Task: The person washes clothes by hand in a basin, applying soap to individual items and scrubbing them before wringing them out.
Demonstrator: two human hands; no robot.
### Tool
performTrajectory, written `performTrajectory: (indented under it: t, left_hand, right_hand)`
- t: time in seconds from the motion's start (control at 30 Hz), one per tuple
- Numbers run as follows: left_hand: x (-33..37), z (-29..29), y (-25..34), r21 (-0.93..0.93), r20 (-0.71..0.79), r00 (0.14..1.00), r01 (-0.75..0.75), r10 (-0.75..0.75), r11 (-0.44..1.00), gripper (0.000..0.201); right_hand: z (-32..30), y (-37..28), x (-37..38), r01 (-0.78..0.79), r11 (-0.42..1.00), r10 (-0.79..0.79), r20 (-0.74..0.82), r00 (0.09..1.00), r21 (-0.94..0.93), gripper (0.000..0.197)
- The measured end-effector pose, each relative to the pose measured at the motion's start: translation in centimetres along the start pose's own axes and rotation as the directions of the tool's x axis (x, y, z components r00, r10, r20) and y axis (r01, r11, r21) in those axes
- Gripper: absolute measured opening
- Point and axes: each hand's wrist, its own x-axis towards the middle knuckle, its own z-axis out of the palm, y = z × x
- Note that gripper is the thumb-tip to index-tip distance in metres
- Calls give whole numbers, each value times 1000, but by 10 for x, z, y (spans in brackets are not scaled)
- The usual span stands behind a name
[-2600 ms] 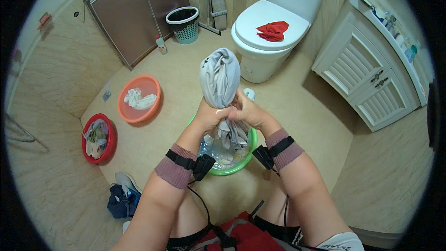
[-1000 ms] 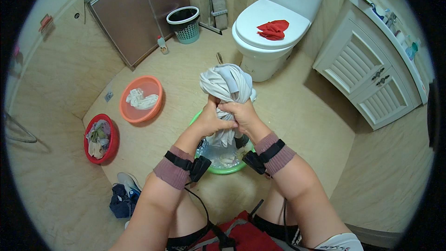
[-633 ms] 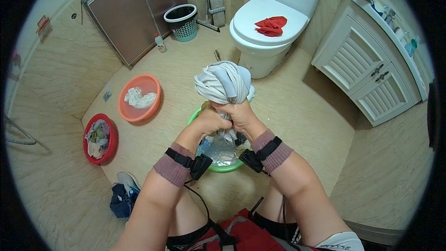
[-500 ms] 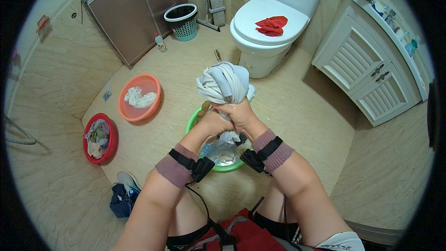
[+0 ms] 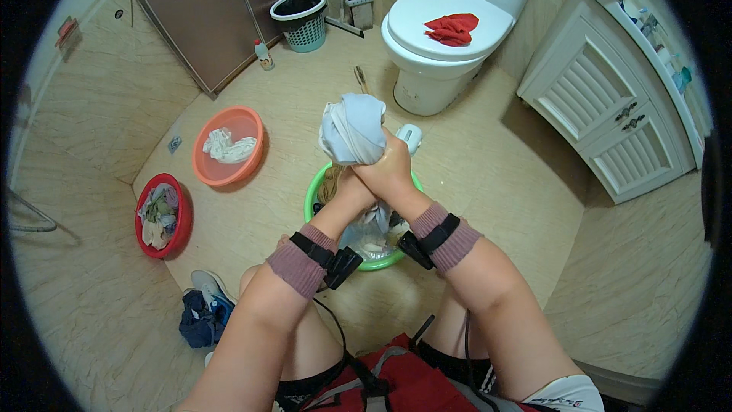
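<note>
I see both hands, left hand [image 5: 352, 183] and right hand [image 5: 393, 168], clenched around a wet, twisted grey cloth [image 5: 351, 128] above the round green plastic basin [image 5: 313, 198].

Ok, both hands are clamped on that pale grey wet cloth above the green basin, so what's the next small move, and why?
Probably one more twist, kept low over the round green plastic basin. The left hand and right hand grip the bunched pale grey cloth right above it, so wrung water should fall inside, not onto the tile floor.
</note>
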Motion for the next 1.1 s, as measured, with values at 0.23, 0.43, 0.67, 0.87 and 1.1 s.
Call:
performTrajectory:
  t: [0.23, 0.43, 0.67, 0.87, 1.1]
  left_hand:
    - [-5, -34, 14, -645, 181, 982, 153, -44, 749, 41]
    - [8, -55, 12, -808, 494, 861, 507, -124, 300, 32]
    - [9, -39, 12, -892, 152, 988, 134, 8, 431, 50]
    - [11, -39, 3, -687, 129, 989, 34, 75, 726, 41]
    - [14, -19, -14, -603, 12, 989, 124, -146, 788, 29]
  right_hand:
    - [-35, -7, 19, -133, 865, -112, 443, 889, 485, 94]
    - [-39, 13, 16, -570, 641, -10, 748, 663, 514, 117]
    - [-24, 16, 6, -658, 520, 47, 751, 659, 545, 110]
    - [-14, 20, 1, -553, 706, 99, 712, 695, 442, 71]
    - [11, 24, -11, -15, 997, -21, 482, 876, 72, 47]
